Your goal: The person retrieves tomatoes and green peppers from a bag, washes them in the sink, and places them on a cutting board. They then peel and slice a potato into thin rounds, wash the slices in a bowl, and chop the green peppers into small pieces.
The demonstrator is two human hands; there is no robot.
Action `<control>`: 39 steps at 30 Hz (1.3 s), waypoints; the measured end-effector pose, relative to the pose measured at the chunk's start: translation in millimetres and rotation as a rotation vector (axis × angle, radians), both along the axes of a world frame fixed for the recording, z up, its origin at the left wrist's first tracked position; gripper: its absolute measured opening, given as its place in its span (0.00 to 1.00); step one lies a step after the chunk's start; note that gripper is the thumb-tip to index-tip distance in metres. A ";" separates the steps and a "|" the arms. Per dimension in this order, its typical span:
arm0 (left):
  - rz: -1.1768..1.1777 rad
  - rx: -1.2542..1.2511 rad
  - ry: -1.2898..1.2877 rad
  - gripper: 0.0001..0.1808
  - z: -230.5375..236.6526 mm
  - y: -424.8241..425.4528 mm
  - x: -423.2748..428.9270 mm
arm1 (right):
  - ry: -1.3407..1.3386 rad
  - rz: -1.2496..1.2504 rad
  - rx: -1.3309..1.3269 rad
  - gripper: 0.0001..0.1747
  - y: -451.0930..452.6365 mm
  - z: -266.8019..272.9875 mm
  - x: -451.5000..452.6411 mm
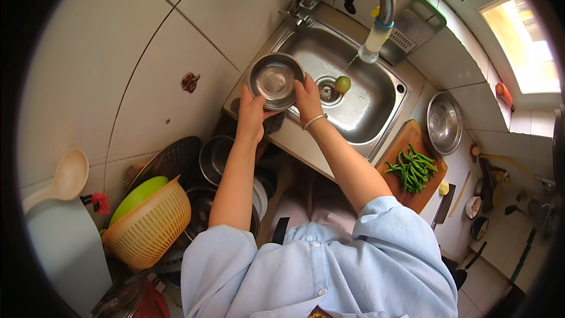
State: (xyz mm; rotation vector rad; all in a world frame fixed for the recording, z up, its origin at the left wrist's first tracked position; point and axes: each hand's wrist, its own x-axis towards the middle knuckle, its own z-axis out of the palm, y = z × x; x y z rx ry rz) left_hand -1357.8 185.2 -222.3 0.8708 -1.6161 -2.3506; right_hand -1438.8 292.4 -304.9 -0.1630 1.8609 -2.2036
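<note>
A round stainless steel bowl (273,80) is held between my two hands over the left edge of the sink. My left hand (252,108) grips its lower left rim, and my right hand (308,97), with a bangle at the wrist, grips its right rim. The inside of the bowl looks empty. In the stainless steel sink (366,119), a round green fruit or vegetable (342,84) lies beside the drain strainer (327,90). A thin stream of water runs from the faucet's filter nozzle (374,44) toward it.
Green chillies (412,168) lie on a wooden cutting board (399,141) right of the sink. Near it are a steel basin (444,123), a knife (444,203) and a small yellowish piece (443,188). At the lower left stand a yellow plastic colander (152,225) and steel pots (214,159).
</note>
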 end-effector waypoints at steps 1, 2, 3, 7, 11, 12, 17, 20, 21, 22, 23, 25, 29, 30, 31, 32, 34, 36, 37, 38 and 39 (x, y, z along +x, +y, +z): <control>-0.028 -0.009 -0.035 0.27 -10.1 -1.1 -14.4 | 0.070 -0.042 0.047 0.13 2.9 -7.0 -16.0; -0.074 -0.130 -0.083 0.22 -29.1 -14.6 -32.8 | 0.169 -0.067 0.132 0.12 5.1 -13.3 -34.4; -0.002 -0.063 -0.080 0.19 -39.8 -26.3 -55.1 | 0.195 -0.008 0.221 0.12 6.9 -18.9 -52.1; -0.095 0.290 -0.044 0.19 -54.8 -72.4 -154.9 | 0.352 0.066 0.400 0.12 -2.7 -5.2 -115.0; -0.406 0.175 -0.109 0.18 -64.7 -94.4 -226.2 | 0.448 0.157 0.285 0.12 -2.3 -8.0 -170.0; -0.376 0.076 -0.238 0.17 -45.7 -79.1 -230.1 | 0.371 0.176 0.317 0.12 -1.0 -16.4 -176.7; -0.547 -0.018 -0.298 0.17 -41.5 -108.1 -242.7 | 0.442 0.096 0.296 0.15 -24.0 -30.9 -171.5; -0.481 0.083 -0.237 0.15 -53.7 -93.4 -240.5 | 0.444 0.083 0.245 0.15 -16.6 -42.6 -175.6; -0.431 0.090 -0.232 0.15 -56.5 -99.9 -236.8 | 0.433 0.102 0.216 0.15 -20.7 -40.9 -171.6; -0.514 0.193 -0.187 0.14 -61.4 -105.7 -235.1 | 0.423 0.128 0.185 0.15 -24.6 -38.7 -169.5; -0.525 0.168 -0.154 0.14 -72.4 -103.6 -235.7 | 0.412 0.128 0.222 0.14 -17.3 -40.0 -169.1; -0.491 0.060 -0.096 0.13 -72.5 -105.2 -229.6 | 0.447 0.112 0.227 0.13 -14.2 -35.0 -164.3; -0.438 0.007 -0.037 0.15 -78.0 -102.0 -225.3 | 0.361 0.162 0.079 0.18 -11.1 -29.3 -158.0; -0.412 0.020 -0.050 0.16 -76.3 -103.6 -224.6 | 0.361 0.127 0.059 0.19 -13.4 -32.3 -154.4; -0.383 0.045 -0.070 0.17 -77.2 -103.8 -217.2 | 0.372 0.083 0.026 0.18 -13.2 -34.5 -143.2; -0.356 0.070 -0.089 0.18 -79.2 -101.8 -208.1 | 0.280 0.110 0.188 0.17 -6.6 -36.6 -136.2; -0.111 0.169 -0.117 0.21 -79.3 -51.9 -177.2 | 0.122 -0.141 0.227 0.16 23.1 -52.4 -104.9; -0.240 0.147 -0.111 0.21 -104.7 -2.2 -147.3 | -0.227 -0.161 0.332 0.21 67.4 -75.0 -88.9; -0.231 0.260 -0.180 0.21 -113.1 26.9 -135.8 | -0.185 -0.244 0.334 0.23 81.7 -74.0 -80.6; -0.234 0.200 -0.160 0.20 -99.0 63.9 -128.9 | -0.143 -0.341 0.344 0.25 99.3 -75.7 -75.3; -0.210 0.284 -0.151 0.18 -103.4 76.9 -129.8 | 0.038 -0.338 0.474 0.27 112.1 -71.8 -72.8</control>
